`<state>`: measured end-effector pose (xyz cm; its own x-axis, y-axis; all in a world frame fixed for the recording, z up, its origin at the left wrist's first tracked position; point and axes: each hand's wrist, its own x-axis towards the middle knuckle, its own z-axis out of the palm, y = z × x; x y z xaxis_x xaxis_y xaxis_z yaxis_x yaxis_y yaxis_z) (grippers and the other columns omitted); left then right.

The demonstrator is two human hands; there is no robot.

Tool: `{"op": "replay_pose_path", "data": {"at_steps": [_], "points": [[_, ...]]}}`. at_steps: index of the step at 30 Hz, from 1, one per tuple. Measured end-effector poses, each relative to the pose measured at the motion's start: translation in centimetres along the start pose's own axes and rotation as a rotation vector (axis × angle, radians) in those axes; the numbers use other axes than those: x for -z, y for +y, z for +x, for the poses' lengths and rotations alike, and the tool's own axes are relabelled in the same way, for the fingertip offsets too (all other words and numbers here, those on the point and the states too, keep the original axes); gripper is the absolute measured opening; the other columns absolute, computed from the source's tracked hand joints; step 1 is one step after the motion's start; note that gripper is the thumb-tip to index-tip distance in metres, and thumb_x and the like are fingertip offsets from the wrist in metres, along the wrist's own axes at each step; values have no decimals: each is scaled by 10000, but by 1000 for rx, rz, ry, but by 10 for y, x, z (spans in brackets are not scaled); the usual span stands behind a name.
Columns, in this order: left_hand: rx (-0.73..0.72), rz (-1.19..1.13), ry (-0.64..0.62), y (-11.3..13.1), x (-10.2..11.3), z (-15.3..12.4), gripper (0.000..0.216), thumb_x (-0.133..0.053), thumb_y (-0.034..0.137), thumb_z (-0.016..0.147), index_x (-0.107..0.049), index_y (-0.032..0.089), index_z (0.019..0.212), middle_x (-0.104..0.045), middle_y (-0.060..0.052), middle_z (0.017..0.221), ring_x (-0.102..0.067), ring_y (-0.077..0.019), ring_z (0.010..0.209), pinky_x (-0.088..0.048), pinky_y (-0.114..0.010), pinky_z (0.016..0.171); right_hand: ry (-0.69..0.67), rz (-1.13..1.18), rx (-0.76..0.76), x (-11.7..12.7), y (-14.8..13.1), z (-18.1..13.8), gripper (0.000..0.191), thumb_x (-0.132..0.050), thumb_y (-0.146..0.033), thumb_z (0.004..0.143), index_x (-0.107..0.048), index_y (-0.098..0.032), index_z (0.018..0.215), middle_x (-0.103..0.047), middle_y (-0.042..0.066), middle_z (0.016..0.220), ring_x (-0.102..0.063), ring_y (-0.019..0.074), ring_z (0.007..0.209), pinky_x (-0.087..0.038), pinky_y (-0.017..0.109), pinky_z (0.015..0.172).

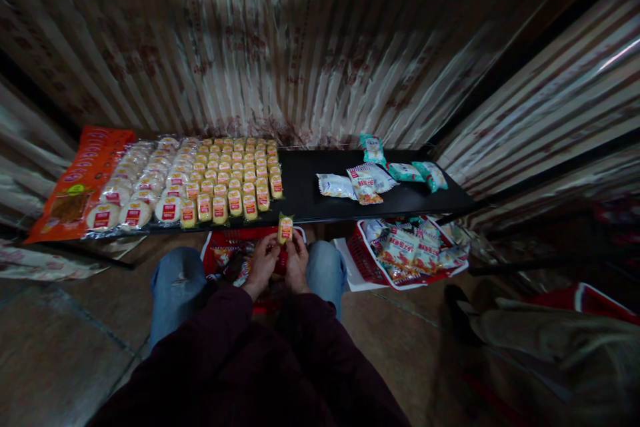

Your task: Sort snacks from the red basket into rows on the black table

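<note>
Both hands (261, 265) (297, 265), nearly closed, pinching one yellow wrapped snack (285, 229)

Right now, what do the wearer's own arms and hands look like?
Long sleeves, dark plum, no pattern discernible in the dim light. The left hand and right hand are ungloved. No cables visible; small markings or rings can't be made out.

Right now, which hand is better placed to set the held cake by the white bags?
Probably the right hand: it touches the cake and is nearer the white bags than the left hand.
</note>
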<state>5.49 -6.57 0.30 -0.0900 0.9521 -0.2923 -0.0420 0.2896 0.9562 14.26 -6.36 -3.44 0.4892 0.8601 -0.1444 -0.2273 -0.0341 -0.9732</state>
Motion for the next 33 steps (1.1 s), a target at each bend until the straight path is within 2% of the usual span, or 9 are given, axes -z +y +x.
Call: {"op": "replay_pose_path", "data": {"at_steps": [9,13,15,21,27,33], "points": [[-55,-42,-25,6,-5,1,430,-566,51,734,-629,205,1131,-651,-74,1132,-587,-175,1040,-450,-277,907,0,-62,82,-6,-14,8,398,-581,-383,742,-621,-200,1094,-648,61,1155,-571,200,1061,-419,336,977],[-129,-3,-61,2,-8,8,441,-541,56,739,-615,202,1149,-620,-89,1193,-607,-161,960,-466,-287,884,26,-61,120,-11,-19,17,415,-584,-387,733,-600,-178,1092,-653,80,1108,-592,201,1007,-445,343,937],[-150,17,-40,3,-10,13,444,-546,63,731,-615,201,1147,-602,-90,1207,-612,-148,905,-479,-288,865,10,-85,150,-14,-24,21,401,-575,-393,750,-599,-173,1084,-660,79,1085,-599,195,972,-458,337,911],[-233,126,-13,20,-14,24,434,-496,59,737,-601,168,1144,-546,-101,1193,-617,-129,875,-506,-307,855,-49,-184,230,-21,-40,34,371,-537,-408,802,-596,-164,1075,-670,80,1070,-608,187,938,-472,340,887],[-238,131,-10,29,-20,33,496,-491,57,725,-573,181,1198,-542,-108,1272,-616,-157,947,-503,-340,906,-89,-219,255,-31,-37,54,375,-491,-425,826,-578,-168,1085,-666,89,1057,-619,191,944,-478,334,889],[-201,120,-7,28,-22,43,492,-467,99,762,-559,176,1239,-562,-100,1321,-585,-186,1092,-435,-378,1016,-95,-350,294,-38,-29,72,349,-443,-374,840,-576,-181,1098,-665,86,1075,-611,197,972,-461,340,912]]}}
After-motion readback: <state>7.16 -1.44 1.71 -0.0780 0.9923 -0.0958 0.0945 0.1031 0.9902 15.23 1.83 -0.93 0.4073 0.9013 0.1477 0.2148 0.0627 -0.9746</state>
